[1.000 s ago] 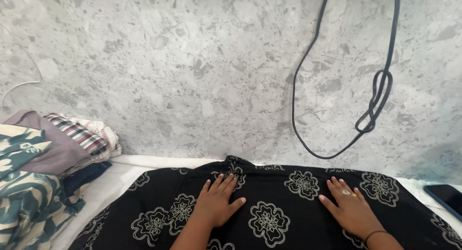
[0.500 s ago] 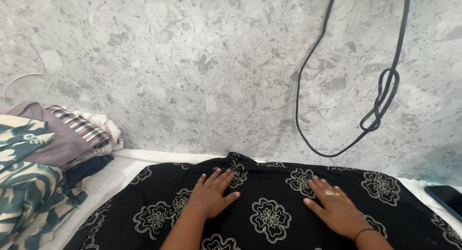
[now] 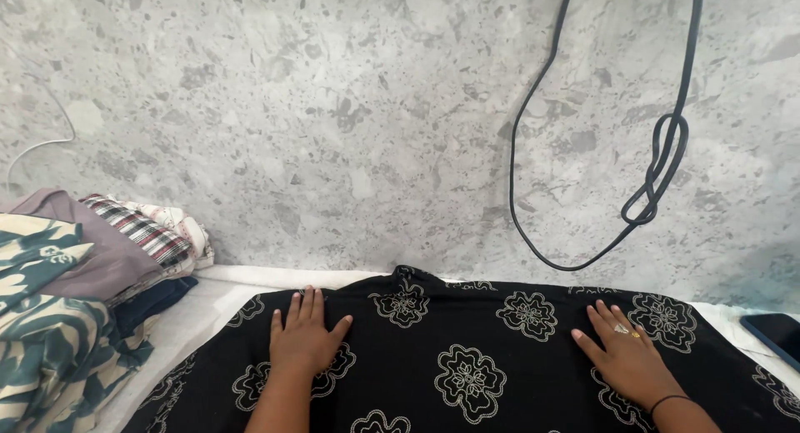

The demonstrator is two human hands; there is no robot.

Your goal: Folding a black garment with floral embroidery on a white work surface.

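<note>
Both hands lie flat with the fingers spread on one black cloth with white flower prints (image 3: 467,358), which is laid out over the white-covered worktop (image 3: 208,304) directly in front of the person, close to the grey stone wall (image 3: 333,108). The left hand (image 3: 304,341) presses near the cloth's left part and the right hand (image 3: 625,358) near its right part; neither of them pinches anything. I think the cloth could bunch into folds between the palms if they slide toward each other, and its near edge could slip off the worktop because much of it hangs out of view. The stack of folded clothes (image 3: 83,275) at the left leans a little, so a push from the left elbow might topple it. The black cable (image 3: 658,166) hangs down on the wall just above the cloth and could catch a raised hand. The dark flat device (image 3: 775,333) at the right edge could be knocked. Counted: two hands, one black cloth, one stack with about five pieces, one black cable with one knot, one thin white wire (image 3: 37,145), one device, one ring and one wristband on the right hand.
</note>
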